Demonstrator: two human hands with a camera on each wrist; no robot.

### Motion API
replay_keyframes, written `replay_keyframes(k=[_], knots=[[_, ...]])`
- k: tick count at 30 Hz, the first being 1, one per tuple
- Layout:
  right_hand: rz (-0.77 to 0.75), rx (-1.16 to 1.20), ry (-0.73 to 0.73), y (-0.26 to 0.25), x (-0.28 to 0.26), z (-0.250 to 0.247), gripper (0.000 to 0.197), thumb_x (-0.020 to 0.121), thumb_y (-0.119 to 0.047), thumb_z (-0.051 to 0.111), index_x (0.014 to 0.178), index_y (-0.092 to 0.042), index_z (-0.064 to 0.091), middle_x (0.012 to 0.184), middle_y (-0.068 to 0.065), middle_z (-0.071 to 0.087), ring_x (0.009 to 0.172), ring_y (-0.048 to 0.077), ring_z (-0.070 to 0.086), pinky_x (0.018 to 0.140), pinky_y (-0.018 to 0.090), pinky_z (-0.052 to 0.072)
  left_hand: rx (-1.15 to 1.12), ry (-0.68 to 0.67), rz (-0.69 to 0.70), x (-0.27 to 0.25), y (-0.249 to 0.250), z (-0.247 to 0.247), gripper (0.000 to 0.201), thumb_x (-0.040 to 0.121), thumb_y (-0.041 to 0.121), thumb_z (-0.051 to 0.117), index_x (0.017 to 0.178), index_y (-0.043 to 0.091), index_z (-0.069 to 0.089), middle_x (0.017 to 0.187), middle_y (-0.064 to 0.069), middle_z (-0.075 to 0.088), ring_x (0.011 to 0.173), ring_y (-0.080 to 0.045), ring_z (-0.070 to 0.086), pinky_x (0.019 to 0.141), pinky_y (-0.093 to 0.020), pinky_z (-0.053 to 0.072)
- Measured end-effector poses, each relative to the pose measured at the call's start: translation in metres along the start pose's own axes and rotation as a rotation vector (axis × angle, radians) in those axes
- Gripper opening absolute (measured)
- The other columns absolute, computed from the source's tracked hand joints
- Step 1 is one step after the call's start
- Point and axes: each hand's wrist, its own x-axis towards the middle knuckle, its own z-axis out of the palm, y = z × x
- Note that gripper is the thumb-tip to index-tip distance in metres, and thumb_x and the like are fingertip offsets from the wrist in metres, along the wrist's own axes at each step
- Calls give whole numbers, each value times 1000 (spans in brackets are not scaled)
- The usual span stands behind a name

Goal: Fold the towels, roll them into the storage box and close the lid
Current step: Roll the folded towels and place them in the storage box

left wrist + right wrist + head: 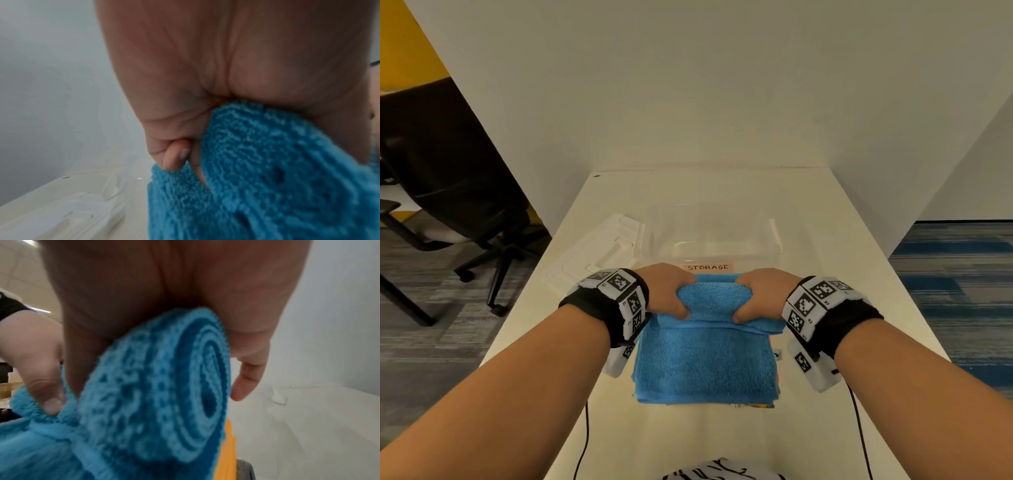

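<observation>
one box [710,236], one lid [599,250], two hands [666,291]

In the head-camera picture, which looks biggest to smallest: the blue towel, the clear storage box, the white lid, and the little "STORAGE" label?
1. Blue towel, though it lies nearer the camera.
2. Clear storage box and white lid: too alike to rank; the box's outline is faint.
3. STORAGE label, plainly smallest.

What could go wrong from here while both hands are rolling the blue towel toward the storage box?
The blue towel is only partly rolled; if the left hand or right hand loosens, the coil could spring open. The roll could also drag the orange towel lying underneath, or nudge the storage box.
</observation>
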Motion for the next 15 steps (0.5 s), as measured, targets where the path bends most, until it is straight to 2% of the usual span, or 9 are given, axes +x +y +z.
replay_keyframes(k=[2,4,6,8,10,12,15], knots=[[-3,19,10,2,1,-6,38,80,-38,71,110,-18,57,98,-6,55,91,16,52,74,26,39,-11,2,-11,2,-4,-7,30,82,28,72,109,24,59,99,7,61,93,-11,57,76,-23,42],[0,51,27,4,3,-14,30,80,-35,71,102,-23,54,90,-9,52,89,14,50,69,25,37,-24,3,-13,4,-6,-16,24,82,30,72,100,25,57,92,8,59,87,-11,57,70,-22,42],[0,70,47,7,6,-23,25,80,-35,71,94,-25,53,88,-8,54,86,14,52,68,26,38,-46,4,-4,7,-9,-28,23,81,31,73,96,28,56,90,9,59,87,-11,58,71,-24,44],[-8,73,66,10,10,-32,24,80,-35,71,95,-23,56,91,-4,59,85,16,55,69,27,42,-59,22,4,11,-12,-39,22,81,30,72,94,30,56,88,10,59,85,-11,58,71,-25,43],[-4,82,103,14,18,-39,24,80,-35,70,95,-24,56,93,-3,61,87,17,57,75,30,46,-66,63,16,19,-14,-48,22,82,28,71,98,26,56,87,9,58,82,-11,56,68,-25,42],[10,59,177,20,29,-46,23,80,-38,68,94,-30,52,89,-7,59,86,16,57,77,32,47,-61,111,30,30,-16,-56,26,83,25,70,105,23,55,88,7,57,81,-11,54,65,-22,40],[50,-62,290,32,48,-51,26,84,-44,61,105,-34,49,88,-12,56,85,16,54,78,33,38,-24,183,39,48,-21,-66,30,86,21,66,112,19,52,91,4,56,82,-14,52,62,-19,38]])
